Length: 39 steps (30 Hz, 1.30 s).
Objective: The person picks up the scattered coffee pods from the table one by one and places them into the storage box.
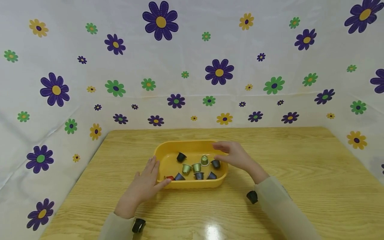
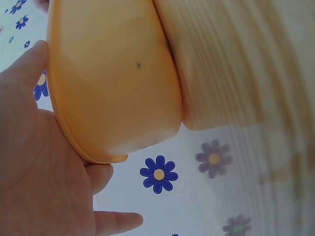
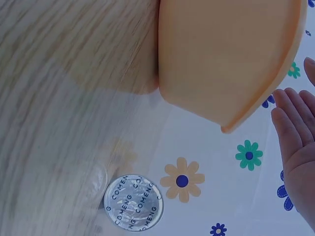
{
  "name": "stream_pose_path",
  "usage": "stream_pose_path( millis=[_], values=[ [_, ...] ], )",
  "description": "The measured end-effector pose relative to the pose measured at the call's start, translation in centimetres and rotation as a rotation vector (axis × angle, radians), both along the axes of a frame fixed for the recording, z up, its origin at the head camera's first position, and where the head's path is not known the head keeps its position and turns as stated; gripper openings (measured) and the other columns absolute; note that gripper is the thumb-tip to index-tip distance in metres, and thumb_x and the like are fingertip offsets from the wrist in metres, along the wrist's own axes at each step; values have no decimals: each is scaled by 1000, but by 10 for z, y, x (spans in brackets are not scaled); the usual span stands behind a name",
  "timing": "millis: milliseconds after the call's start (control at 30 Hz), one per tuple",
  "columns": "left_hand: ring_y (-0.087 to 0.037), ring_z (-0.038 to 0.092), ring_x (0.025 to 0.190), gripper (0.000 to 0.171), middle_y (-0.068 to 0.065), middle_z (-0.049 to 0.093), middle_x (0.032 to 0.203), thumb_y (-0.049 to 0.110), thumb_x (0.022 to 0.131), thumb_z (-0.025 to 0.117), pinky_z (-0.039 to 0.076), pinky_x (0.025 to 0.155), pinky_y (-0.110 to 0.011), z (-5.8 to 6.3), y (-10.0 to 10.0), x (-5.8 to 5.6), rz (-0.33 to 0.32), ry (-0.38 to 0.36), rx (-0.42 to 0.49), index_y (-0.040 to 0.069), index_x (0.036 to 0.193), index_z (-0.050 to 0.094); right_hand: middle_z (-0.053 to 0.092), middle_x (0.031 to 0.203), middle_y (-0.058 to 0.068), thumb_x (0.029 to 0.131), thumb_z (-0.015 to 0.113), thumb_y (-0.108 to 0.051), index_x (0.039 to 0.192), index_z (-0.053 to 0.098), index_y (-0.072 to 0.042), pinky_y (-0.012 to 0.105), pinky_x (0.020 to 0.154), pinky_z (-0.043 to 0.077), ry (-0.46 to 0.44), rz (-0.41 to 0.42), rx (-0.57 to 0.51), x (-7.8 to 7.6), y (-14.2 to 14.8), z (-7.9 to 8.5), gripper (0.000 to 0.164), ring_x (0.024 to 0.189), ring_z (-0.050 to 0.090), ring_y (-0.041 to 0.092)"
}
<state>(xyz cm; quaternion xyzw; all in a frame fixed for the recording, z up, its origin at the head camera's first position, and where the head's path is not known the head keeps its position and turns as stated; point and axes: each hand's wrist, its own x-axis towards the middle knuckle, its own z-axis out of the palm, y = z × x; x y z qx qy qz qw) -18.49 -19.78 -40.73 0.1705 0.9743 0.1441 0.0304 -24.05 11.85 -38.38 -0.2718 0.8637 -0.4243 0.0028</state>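
Observation:
A yellow plastic tub (image 1: 192, 184) stands on the table with several coffee capsules in it: a black capsule (image 1: 181, 157), light green ones such as this capsule (image 1: 186, 169), dark blue-grey ones such as this capsule (image 1: 215, 164), and a partly hidden red capsule (image 1: 169, 178). My left hand (image 1: 143, 186) rests against the tub's left end, fingers extended and thumb at the front rim. Over the right end hovers my right hand (image 1: 235, 156), fingers slightly bent, thumb close to a blue-grey capsule, with nothing seen in its grasp. The right wrist view shows that hand (image 3: 300, 142) beside the rim.
A foil-lidded round capsule (image 3: 133, 202) appears near the table edge in the right wrist view; I cannot find it in the head view. The wooden table (image 1: 300, 160) extends around the tub. A flowered cloth (image 1: 192, 56) hangs behind and at both sides.

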Motion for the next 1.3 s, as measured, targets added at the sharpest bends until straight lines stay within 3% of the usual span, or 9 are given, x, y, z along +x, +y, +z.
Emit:
stream_pose_path(
  millis=[667,1300],
  values=[
    [-31,3,132,87,-18,3,146,62,86,34,16,91,-66,3,0,-1,-3,-9,10,-6,139,15,57,113,17,81,66,-14,118,53,6,38,89,40,41,-36,45,3,27,-6,44,105,53,27],
    [-32,4,132,88,-19,4,145,62,85,33,17,90,-66,4,-1,2,-8,-1,16,-7,138,17,55,114,21,82,64,-10,118,51,8,42,86,41,6,-69,125,5,51,-11,42,106,52,34]
  ],
)
